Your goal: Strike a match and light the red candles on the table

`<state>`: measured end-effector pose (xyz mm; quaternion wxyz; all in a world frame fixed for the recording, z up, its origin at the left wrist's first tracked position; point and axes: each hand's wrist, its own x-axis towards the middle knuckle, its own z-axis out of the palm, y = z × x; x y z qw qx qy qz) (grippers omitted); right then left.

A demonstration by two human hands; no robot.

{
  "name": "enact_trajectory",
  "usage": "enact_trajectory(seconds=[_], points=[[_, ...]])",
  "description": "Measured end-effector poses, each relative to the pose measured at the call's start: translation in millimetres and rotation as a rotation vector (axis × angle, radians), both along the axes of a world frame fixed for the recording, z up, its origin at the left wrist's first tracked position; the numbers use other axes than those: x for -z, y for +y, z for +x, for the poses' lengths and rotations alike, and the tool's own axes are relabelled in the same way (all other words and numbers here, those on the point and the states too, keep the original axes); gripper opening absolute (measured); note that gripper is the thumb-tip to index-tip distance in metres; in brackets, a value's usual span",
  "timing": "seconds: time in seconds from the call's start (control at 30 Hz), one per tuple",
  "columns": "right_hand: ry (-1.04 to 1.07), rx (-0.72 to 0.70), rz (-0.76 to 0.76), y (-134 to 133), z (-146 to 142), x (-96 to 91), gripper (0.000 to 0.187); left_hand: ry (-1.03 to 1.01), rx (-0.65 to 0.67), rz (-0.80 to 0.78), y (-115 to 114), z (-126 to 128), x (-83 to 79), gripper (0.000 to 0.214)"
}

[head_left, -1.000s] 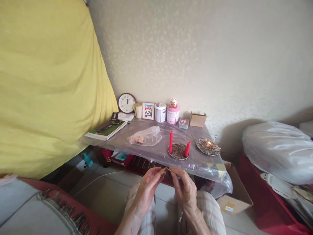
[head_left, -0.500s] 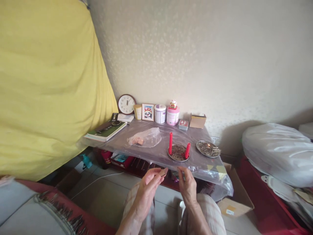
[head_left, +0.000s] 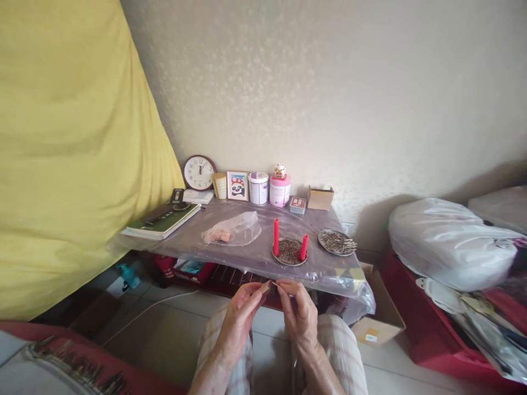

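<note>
Low in front of the table, my left hand (head_left: 236, 321) is closed around a small brown matchbox (head_left: 265, 287). My right hand (head_left: 300, 314) pinches a thin match (head_left: 276, 283), its tip close to the side of the box; whether they touch is too small to tell. Beyond the hands, two red candles, a tall one (head_left: 276, 237) and a short one (head_left: 303, 248), stand unlit on a round metal plate (head_left: 290, 264) covered with dark bits. Burnt and pale matchsticks (head_left: 337, 242) lie on a second plate (head_left: 329, 252) to the right.
A clear plastic sheet covers the table (head_left: 242, 255). A crumpled plastic bag (head_left: 242, 225) with pinkish small boxes lies there. Along the wall stand a clock (head_left: 200, 172), a framed picture (head_left: 237, 186), tins (head_left: 258, 189) and an open carton (head_left: 320, 198). A green book (head_left: 162, 220) sits left.
My right hand has moved left, bringing the match to the matchbox in my left hand. A small flame on the right plate is no longer visible. The view has shifted right.
</note>
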<state>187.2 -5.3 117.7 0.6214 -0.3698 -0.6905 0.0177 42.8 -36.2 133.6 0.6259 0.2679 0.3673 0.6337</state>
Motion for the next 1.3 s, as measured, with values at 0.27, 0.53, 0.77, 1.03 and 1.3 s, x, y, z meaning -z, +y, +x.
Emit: enact_trajectory(seconds=[0.27, 0.53, 0.77, 1.03, 1.3], points=[[0.018, 0.021, 0.028, -17.6, 9.0, -24.9, 0.016, -0.026, -0.044, -0.034, 3.4, -2.2, 1.0, 0.041], [-0.001, 0.129, -0.072, 30.2, 19.7, 25.3, 0.042, -0.027, -0.023, 0.005, 0.8, -3.2, -4.0, 0.037], [0.169, 0.182, -0.185, 31.7, 28.2, 25.1, 0.039, -0.013, -0.053, -0.039, 1.1, -6.6, 11.7, 0.030], [0.306, 0.142, -0.265, 31.4, 24.9, 16.0, 0.034, -0.007, -0.047, -0.063, -1.3, -10.7, 10.1, 0.042], [0.448, 0.077, -0.344, 34.0, 23.6, 10.9, 0.036, 0.011, -0.051, -0.069, -5.0, -18.0, 22.4, 0.042]])
